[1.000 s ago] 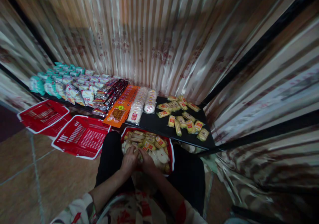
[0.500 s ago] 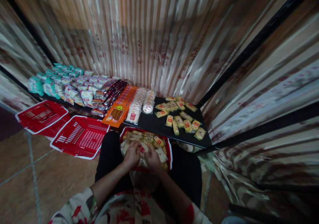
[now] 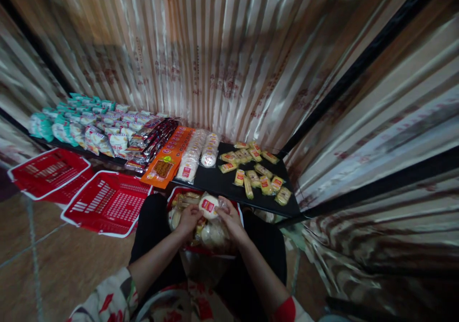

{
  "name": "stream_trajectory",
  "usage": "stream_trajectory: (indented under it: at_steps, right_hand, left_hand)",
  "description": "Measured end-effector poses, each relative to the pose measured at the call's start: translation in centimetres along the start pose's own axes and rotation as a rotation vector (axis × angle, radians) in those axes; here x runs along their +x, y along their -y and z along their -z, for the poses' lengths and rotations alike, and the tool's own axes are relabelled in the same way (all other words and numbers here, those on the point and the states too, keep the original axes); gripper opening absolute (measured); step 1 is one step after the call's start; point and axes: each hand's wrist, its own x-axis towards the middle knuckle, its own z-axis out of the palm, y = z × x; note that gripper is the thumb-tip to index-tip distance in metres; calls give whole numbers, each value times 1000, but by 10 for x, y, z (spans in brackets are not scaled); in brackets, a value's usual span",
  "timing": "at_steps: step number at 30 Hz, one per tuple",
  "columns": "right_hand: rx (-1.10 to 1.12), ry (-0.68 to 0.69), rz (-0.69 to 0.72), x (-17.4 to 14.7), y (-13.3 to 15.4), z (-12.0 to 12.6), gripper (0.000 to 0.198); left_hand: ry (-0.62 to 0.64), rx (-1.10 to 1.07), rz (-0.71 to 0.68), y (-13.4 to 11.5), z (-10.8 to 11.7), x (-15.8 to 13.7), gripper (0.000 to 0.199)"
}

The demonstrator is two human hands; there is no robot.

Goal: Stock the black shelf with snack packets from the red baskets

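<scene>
A round white packaged cracker [image 3: 208, 206] with a red label is held face up between my two hands. My left hand [image 3: 189, 218] pinches its left edge, and my right hand [image 3: 229, 217] grips the clear wrapper on its right side. Below them, a red basket [image 3: 241, 212] with a white rim sits between my knees, filled with wrapped yellow and white snacks; part of its contents is hidden by my hands. On the black shelf [image 3: 233, 195] just beyond lie two rows of similar round white crackers [image 3: 190, 162] and several loose yellow snack packets [image 3: 265, 185].
Two red baskets [image 3: 107, 207] stand on the floor at the left. Along the shelf's left part are teal packets [image 3: 62, 128], white packets [image 3: 118, 143], dark red packets [image 3: 154, 138] and an orange bag [image 3: 167, 159]. A black metal post [image 3: 333, 88] slants up at the right, before a striped curtain [image 3: 201, 49].
Both hands have lifted slightly, bringing the white cracker up with its red label facing me. The view has shifted a little, so the shelf and baskets appear further left.
</scene>
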Motion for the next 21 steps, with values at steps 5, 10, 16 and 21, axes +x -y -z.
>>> stream_trajectory:
  at_steps: [5, 10, 16, 21]
  right_hand:
    - [267, 24, -105, 0, 7, -11, 47]
    - [307, -36, -53, 2, 1, -22, 38]
    - [179, -63, -54, 29, 11, -16, 34]
    - [47, -98, 12, 70, 29, -10, 29]
  left_hand:
    - [-49, -205, 68, -10, -19, -4, 13]
    - [-53, -535, 207, -23, -36, -6, 16]
    - [-41, -447, 250, -32, -44, 2, 9]
    - [-27, -389, 218, -41, -44, 12, 11]
